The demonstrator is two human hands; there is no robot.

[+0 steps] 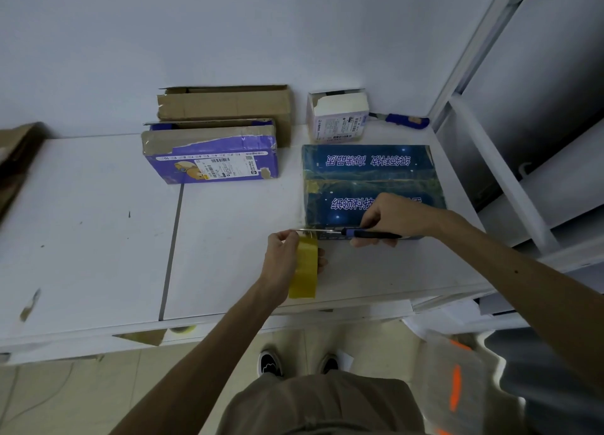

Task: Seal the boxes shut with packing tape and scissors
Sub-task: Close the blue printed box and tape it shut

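Left hand [282,261]: grip closed round the yellow tape roll [305,271]. The roll stands on edge, with thumb and fingers pinching at its top. Right hand [395,218]: grip curled on the scissors [359,233], dark handles in the fingers. The blades point toward the left grip, tips just over the roll's top; blades parted or not, cannot tell. Blue box [369,173] lies flat on the table [98,222], under and beyond the right grip, top flat. Purple box [212,160] is well beyond the left grip, with the brown box [228,107] behind it. Small white box [336,117] and blue-handled knife [405,120] are far beyond the right grip, by the wall.
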